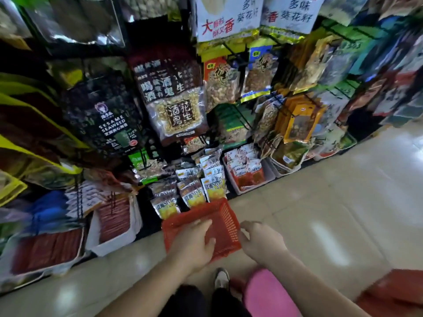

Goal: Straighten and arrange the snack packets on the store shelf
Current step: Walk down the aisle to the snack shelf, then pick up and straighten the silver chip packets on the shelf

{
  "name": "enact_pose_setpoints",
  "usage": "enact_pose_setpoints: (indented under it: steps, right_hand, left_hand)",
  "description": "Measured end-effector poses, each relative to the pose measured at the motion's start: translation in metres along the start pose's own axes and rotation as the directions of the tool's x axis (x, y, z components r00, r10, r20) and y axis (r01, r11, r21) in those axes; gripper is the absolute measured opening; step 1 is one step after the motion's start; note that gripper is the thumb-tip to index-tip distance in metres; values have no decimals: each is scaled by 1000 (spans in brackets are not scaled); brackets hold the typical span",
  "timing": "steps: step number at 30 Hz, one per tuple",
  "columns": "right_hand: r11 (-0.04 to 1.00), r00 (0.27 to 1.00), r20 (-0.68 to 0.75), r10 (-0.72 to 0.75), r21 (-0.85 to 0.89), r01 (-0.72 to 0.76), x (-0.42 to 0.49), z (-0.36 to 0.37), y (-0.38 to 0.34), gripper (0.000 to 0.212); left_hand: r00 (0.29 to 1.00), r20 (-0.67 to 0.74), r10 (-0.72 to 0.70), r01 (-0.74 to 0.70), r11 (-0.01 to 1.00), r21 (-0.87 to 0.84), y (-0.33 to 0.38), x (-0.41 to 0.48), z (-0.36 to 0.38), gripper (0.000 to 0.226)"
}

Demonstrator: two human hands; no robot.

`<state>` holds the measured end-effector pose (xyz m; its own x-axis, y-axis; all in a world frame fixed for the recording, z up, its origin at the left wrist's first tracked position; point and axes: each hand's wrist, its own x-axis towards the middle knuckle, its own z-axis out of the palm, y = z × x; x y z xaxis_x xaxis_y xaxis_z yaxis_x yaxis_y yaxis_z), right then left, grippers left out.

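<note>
At the pale floor's (320,202) upper edge, packets (191,197) stand just above the basket (226,216); the left hand (194,243), nearer them, lies flat inside it, and the right hand (261,243) grips its right rim.

Person, seen from above.
- Left hand (194,244) and right hand (261,242): bare.
- Forearms (142,291): bare down to the lower edge of the view.
- Trousers (185,302): dark, near black, both legs partly visible between the arms.
- Shoe (221,278): one in view, pale grey-white toe with darker trim, details blurred.
</note>
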<state>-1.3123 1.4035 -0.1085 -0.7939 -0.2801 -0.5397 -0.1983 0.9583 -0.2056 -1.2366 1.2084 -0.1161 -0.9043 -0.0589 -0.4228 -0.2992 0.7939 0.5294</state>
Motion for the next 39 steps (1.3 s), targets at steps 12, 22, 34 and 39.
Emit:
enact_pose_setpoints:
  steps: [12, 22, 34, 39]
  right_hand:
    - [996, 998, 0, -59, -64, 59, 33, -25, -35, 37]
    - [967, 992, 16, -127, -219, 127, 50, -57, -53, 37]
    - [869, 875, 270, -401, -190, 456, 220, -54, -46, 28]
    - [757, 733, 415, -539, -145, 638, 316, 32, -51, 25]
  left_hand:
    - [991, -114, -68, 56, 993, -101, -37, 5, -31, 60]
    - [993, -113, -44, 34, 996, -85, -31, 29, -32, 36]
    - [885, -229, -405, 306, 877, -371, -52, 141, 14, 36]
    - [722, -273, -635, 468, 740, -483, -112, 206, 81, 29]
